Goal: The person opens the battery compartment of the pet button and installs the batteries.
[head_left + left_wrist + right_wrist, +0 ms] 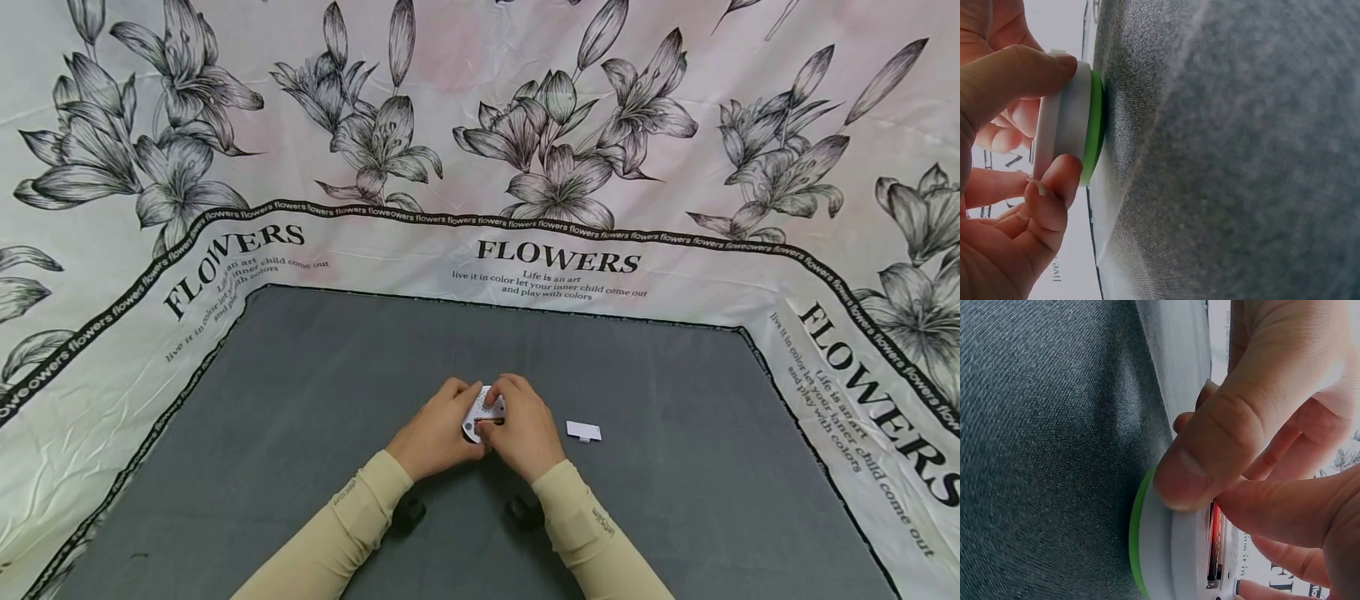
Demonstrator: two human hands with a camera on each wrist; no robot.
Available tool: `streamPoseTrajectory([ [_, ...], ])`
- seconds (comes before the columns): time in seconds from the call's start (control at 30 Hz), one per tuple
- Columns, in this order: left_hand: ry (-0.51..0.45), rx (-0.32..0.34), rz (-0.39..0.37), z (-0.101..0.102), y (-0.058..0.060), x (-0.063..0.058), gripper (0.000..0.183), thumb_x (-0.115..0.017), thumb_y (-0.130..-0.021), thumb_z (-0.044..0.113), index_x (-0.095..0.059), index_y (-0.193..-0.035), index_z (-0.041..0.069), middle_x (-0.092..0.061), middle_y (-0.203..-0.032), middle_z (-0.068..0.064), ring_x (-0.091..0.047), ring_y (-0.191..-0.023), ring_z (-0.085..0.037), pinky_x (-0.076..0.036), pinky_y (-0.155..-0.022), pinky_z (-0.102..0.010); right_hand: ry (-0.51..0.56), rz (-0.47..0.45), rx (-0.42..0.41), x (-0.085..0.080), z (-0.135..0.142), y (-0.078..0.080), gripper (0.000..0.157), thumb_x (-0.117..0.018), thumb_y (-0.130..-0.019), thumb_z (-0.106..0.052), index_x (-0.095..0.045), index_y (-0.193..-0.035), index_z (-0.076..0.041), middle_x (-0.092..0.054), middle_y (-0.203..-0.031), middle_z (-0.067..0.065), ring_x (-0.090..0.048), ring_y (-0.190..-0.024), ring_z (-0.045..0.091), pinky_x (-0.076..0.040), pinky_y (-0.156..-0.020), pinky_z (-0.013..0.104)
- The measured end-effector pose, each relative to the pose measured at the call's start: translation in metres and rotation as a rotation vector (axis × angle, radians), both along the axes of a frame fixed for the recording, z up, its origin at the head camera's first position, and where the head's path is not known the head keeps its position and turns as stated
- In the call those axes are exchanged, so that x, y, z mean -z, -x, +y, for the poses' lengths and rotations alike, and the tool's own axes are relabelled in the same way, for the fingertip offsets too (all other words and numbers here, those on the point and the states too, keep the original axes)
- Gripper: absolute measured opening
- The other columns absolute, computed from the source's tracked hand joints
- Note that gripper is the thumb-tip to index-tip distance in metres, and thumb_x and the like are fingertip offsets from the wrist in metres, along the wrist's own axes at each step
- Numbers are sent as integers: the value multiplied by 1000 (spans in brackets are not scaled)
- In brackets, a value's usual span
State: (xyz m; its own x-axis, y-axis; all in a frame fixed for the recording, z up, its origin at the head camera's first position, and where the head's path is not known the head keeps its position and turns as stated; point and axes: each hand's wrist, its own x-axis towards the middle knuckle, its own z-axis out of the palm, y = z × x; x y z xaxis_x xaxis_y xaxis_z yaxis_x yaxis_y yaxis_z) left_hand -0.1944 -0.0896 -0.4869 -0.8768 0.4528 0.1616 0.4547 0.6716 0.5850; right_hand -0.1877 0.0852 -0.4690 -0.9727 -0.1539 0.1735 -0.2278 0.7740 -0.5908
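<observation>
Both hands are on a small round white device [477,408] with a green edge, held just at the grey table surface. My left hand [437,429] grips its left side and near edge. My right hand [527,425] has its curled fingers on the far right of the device, with the thumb at an open compartment in its upper face. A red-and-black battery [1214,534] shows in that compartment, partly hidden by the thumb. The green rim [1092,128] faces down towards the cloth in the left wrist view. A small white cover [583,431] with a tab lies to the right.
A dark grey cloth [337,367] covers the table middle, bordered by a white flower-printed cloth [405,250] with lettering. Two dark round objects [408,512] sit under the wrists, partly hidden by the sleeves.
</observation>
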Motion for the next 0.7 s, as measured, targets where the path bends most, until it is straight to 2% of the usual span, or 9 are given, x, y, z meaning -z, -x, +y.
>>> streamPoseTrajectory([
  [0.2, 5, -11, -17, 0, 1, 0, 88, -87, -88, 25, -48, -161, -3, -61, -137, -17, -65, -102, -19, -60, -87, -36, 9, -16, -14, 1, 0, -1, 24, -90, -88, -14, -69, -98, -15, -65, -145, 12, -71, -103, 29, -59, -80, 43],
  [0.47, -15, -11, -53, -4, 5, 3, 86, -85, -91, 30, -47, -162, -1, -60, -140, -18, -63, -101, -18, -58, -86, -35, 10, -11, -103, 5, 7, 2, 16, -84, -96, -18, -68, -99, -16, -64, -150, 14, -72, -102, 28, -55, -74, 37],
  [0.6, -3, -25, -61, -3, 5, 5, 90, -87, -92, 37, -45, -163, 0, -59, -142, -17, -63, -105, -19, -59, -89, -36, -2, -5, -103, 3, 15, 0, 14, -84, -97, -22, -72, -103, -16, -63, -152, 16, -71, -120, 34, -56, -81, 42],
  [0.7, 8, -33, -73, -2, 4, 4, 93, -88, -91, 39, -44, -164, 1, -58, -144, -17, -64, -108, -20, -59, -92, -38, -4, -10, -82, 2, 23, -2, 13, -84, -97, -24, -73, -102, -18, -63, -153, 15, -66, -135, 37, -58, -94, 50],
])
